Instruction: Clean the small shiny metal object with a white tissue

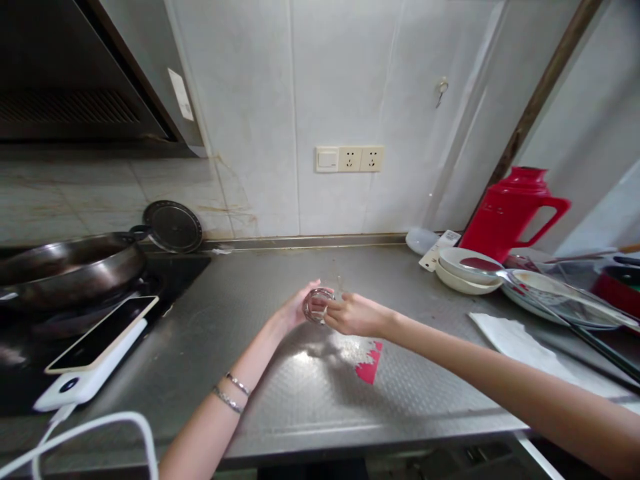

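Observation:
My left hand [296,308] is wrapped around a small clear drinking glass [314,301], tilted with its round rim facing me, above the middle of the counter. My right hand [353,315] is closed in a pinch at the rim. A bit of something whitish shows at its fingertips, too small to name, and a faint thin strand stands up just behind them. Below the hands, a torn red scrap [369,365] lies on the steel counter [310,413]. Two silver bracelets [233,392] circle my left forearm.
To the left, a metal pan [75,270] sits on the stove, near a phone [105,333] on a white power bank [95,380] with a cable. At right are stacked bowls [467,273], a white paper towel [520,343], a plate [530,297] and a red thermos [507,213].

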### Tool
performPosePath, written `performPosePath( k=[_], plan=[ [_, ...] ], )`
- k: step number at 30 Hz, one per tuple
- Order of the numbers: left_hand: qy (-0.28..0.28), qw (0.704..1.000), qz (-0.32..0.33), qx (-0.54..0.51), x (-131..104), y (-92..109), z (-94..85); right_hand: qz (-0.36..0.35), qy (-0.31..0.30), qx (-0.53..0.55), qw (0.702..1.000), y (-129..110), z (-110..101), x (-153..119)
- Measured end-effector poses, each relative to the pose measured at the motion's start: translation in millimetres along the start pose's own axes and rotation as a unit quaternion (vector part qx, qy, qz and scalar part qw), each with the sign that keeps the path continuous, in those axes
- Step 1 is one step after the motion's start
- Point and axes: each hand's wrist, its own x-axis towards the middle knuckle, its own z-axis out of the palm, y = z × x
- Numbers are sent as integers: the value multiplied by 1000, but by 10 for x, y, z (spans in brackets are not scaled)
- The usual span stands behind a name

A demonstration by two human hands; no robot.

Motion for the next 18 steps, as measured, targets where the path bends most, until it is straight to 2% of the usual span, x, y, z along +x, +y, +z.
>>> performPosePath(
  k=[3, 6, 9, 12, 15, 18],
  plan=[
    [22, 1000, 12, 8, 34, -51, 44, -44, -42, -15, 998, 28, 14, -17],
    [56, 995, 76, -28, 42, -85, 102, -21, -86, -40, 995, 52, 21, -17],
    [92, 983, 138, -82, 13, -93, 185, 41, -101, -29, 994, -7, 8, 13],
    [129, 972, 169, -104, -27, -94, 276, 121, -97, 39, 987, -167, -7, 75],
    [149, 962, 200, -111, -44, -119, 348, 226, -81, 106, 965, -366, 9, 167],
    [173, 951, 229, -118, -30, -160, 385, 328, -35, 156, 931, -515, 58, 270]
  ],
)
